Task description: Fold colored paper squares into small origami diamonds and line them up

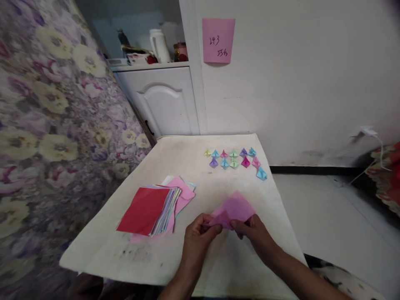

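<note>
A sheet of pink paper [237, 207] is held between my two hands above the front part of the table, its near edge folded and one corner pointing away from me. My left hand [200, 235] pinches the left side, thumb on top. On the right, my right hand [251, 233] grips the near edge with its thumb and fingers. Parts of the fold are hidden by my fingers. Several small folded paper pieces [224, 163] in yellow, blue, pink, green and purple sit in two rows beyond the sheet. To the left lies a stack of coloured paper [142, 210] with red on top.
The table [175, 154] has a pale cover with dark smudges near the front left. A flowered curtain [56, 125] hangs along the left. Behind stands a white cabinet [165, 98] holding a white jug [160, 46]. A pink note [218, 40] is stuck to the wall.
</note>
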A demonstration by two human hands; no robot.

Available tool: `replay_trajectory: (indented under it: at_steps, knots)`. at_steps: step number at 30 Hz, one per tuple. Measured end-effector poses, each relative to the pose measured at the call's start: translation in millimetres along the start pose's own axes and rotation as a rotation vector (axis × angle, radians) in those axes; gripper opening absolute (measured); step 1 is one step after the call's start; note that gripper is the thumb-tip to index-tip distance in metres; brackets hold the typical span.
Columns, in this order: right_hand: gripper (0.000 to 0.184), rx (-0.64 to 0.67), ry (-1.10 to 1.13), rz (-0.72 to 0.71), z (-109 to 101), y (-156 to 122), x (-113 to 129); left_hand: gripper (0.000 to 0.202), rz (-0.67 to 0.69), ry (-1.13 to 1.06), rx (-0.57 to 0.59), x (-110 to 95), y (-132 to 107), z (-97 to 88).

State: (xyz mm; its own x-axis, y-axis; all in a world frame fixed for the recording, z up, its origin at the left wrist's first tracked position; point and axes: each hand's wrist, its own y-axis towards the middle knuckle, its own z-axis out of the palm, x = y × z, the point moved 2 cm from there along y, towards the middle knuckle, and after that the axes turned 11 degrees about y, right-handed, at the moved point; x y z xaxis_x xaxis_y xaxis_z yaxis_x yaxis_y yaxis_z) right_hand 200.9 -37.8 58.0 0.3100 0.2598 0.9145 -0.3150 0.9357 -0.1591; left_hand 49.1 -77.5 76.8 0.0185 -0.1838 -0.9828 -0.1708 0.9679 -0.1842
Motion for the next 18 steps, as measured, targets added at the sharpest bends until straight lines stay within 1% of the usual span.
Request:
replay_trajectory:
  at_steps: [2, 7, 11, 13, 14, 16, 18]
  knots:
    - [0.024, -0.010, -0.015, -0.006, 0, 0, -1, 0.012, -0.018, 0.017, -0.010, 3, 0, -0.8]
    - [0.023, 0.021, -0.027, -0.016, -1, 0, -2, 0.016, -0.025, 0.025, -0.010, 2, 0, -0.9]
    - [0.024, 0.039, -0.011, -0.039, 2, -3, 4, 0.019, -0.036, 0.037, -0.017, 1, 0, -0.2]
    - [0.022, 0.074, 0.007, -0.041, 5, -5, 9, 0.019, -0.031, 0.044, -0.033, 0, -1, 0.2]
    - [0.021, 0.092, 0.017, -0.037, 7, -6, 10, 0.018, -0.020, 0.055, -0.048, 0, -2, 0.3]
    - [0.026, 0.099, 0.026, -0.029, 8, -7, 11, 0.017, 0.033, 0.100, -0.086, -3, -4, 0.4]
    - [0.028, 0.055, 0.003, -0.025, 7, -7, 9, 0.014, 0.111, 0.173, -0.117, -6, -6, 0.7]
